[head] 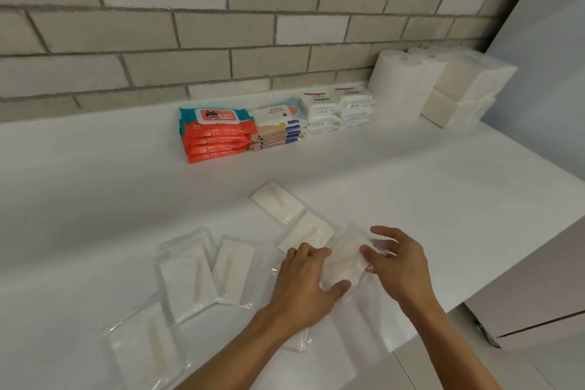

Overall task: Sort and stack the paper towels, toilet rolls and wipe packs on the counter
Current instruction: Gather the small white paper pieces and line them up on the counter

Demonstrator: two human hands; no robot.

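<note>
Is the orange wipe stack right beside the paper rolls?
No, peach packs and white packs stand between the orange stack and the rolls.

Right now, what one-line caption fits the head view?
Left hand and right hand grip one clear-wrapped pack among loose packs on the counter; sorted wipe stacks line the wall behind.

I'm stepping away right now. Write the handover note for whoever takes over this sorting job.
Hands: left hand and right hand both grip one clear-wrapped pack at the front of the counter.
Done: orange wipe stack, peach wipe stack, white wipe stacks, paper rolls and white blocks stand along the brick wall.
Left: at least five loose packs lie scattered near the hands, unstacked.
</note>
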